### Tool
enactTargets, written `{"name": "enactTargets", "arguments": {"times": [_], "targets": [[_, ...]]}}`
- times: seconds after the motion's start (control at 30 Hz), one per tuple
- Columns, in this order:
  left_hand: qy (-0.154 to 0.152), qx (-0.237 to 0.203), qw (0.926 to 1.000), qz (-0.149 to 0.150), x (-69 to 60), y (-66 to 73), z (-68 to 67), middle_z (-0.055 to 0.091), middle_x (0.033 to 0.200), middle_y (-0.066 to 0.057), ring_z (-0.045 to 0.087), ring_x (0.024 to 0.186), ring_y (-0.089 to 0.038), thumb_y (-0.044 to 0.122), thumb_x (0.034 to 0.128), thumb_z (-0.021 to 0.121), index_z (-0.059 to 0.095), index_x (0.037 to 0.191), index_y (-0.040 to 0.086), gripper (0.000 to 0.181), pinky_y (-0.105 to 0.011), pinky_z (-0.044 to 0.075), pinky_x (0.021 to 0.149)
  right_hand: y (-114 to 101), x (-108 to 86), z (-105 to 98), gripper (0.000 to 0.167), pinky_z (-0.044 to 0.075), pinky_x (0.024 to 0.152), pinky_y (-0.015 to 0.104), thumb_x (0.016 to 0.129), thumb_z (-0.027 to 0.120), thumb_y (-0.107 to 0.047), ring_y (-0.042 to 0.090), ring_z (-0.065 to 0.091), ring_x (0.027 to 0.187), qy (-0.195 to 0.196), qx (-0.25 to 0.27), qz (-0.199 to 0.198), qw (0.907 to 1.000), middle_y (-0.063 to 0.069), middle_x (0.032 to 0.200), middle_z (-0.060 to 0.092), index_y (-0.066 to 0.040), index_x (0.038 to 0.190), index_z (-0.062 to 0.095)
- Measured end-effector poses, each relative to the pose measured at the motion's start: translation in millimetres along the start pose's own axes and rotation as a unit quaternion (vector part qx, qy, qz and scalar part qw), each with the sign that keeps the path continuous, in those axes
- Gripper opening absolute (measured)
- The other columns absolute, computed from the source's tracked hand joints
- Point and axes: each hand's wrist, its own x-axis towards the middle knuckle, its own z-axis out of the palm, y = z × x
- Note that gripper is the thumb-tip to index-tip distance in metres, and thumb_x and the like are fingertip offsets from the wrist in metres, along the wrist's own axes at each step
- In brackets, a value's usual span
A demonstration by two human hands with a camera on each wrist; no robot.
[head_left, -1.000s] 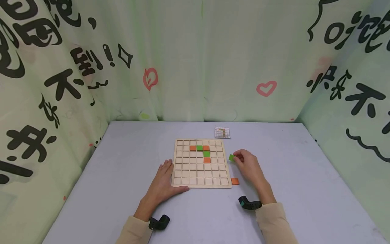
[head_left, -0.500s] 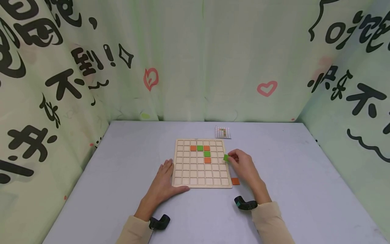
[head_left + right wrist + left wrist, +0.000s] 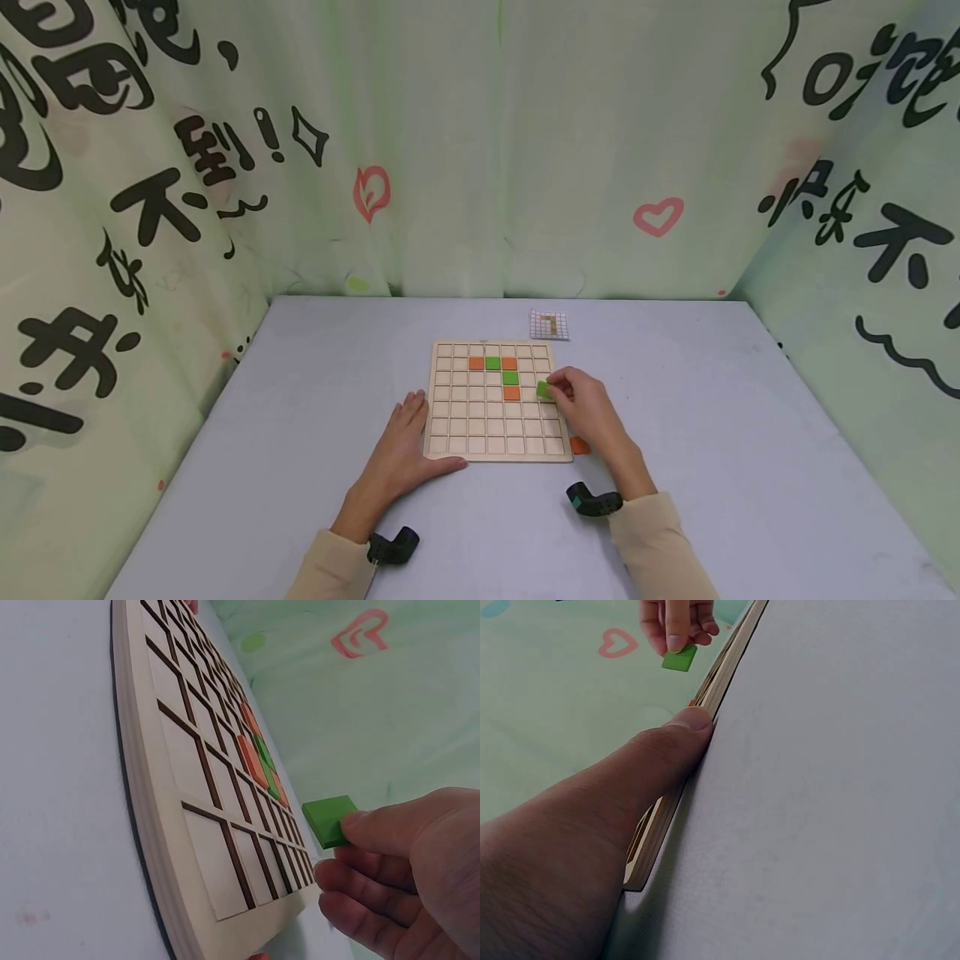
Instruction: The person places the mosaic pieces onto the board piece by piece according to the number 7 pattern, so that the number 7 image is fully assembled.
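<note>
A wooden grid board (image 3: 465, 427) lies on the table, with orange and green square tiles set in several of its cells, among them a green tile (image 3: 492, 363) in the upper part. My left hand (image 3: 401, 454) rests at the board's near left corner, its fingers along the left side and its thumb (image 3: 667, 746) against the near edge. Between thumb and fingertips my right hand (image 3: 592, 412) pinches a loose green tile (image 3: 328, 819), held above the board's right-hand columns. An orange tile (image 3: 580, 446) lies on the table by the board's near right corner, partly covered by the right hand.
Behind the board's far right corner lies a small card (image 3: 549, 325) printed with a grid and a coloured pattern. A light curtain (image 3: 450, 167) with black writing surrounds the white table (image 3: 337, 333) at the back and both sides.
My right hand has moved left with the green tile, from beside the board to over its right-hand columns. The left hand has stayed in place.
</note>
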Motion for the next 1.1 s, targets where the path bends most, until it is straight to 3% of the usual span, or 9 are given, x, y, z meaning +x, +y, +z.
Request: {"name": "enactTargets", "arguments": {"times": [0.6, 0.87, 1.1], "targets": [[0.002, 0.01, 1.0, 0.0, 1.1, -0.4, 0.9, 0.029, 0.164, -0.018, 0.022, 0.155, -0.033, 0.066, 0.0707, 0.079, 0.033, 0.154, -0.003, 0.117, -0.047, 0.019, 0.129, -11.9, -2.1, 10.9, 0.016, 0.055, 0.078, 0.03, 0.098, 0.066, -0.015, 0.016, 0.059, 0.086, -0.02, 0.007, -0.025, 0.9994, 0.006, 0.098, 0.068, -0.006, 0.111, 0.067], [-0.003, 0.007, 1.0, -0.003, 1.4, -0.4, 1.1, 0.028, 0.164, -0.018, 0.021, 0.155, -0.032, 0.066, 0.0706, 0.08, 0.032, 0.154, -0.003, 0.118, -0.047, 0.019, 0.129, -15.6, -3.7, 16.8, 0.014, 0.054, 0.077, 0.029, 0.097, 0.066, -0.015, 0.015, 0.058, 0.085, -0.03, 0.004, -0.018, 0.9994, 0.004, 0.096, 0.068, -0.008, 0.109, 0.068], [-0.004, 0.01, 0.9999, -0.004, 0.9, -1.5, 1.6, 0.028, 0.164, -0.018, 0.021, 0.155, -0.032, 0.066, 0.0708, 0.079, 0.032, 0.154, -0.003, 0.118, -0.046, 0.019, 0.13, -15.8, -3.5, 21.8, 0.012, 0.054, 0.075, 0.029, 0.097, 0.067, -0.016, 0.013, 0.059, 0.084, -0.032, -0.004, -0.04, 0.9987, 0.002, 0.095, 0.069, -0.008, 0.107, 0.069]]}}
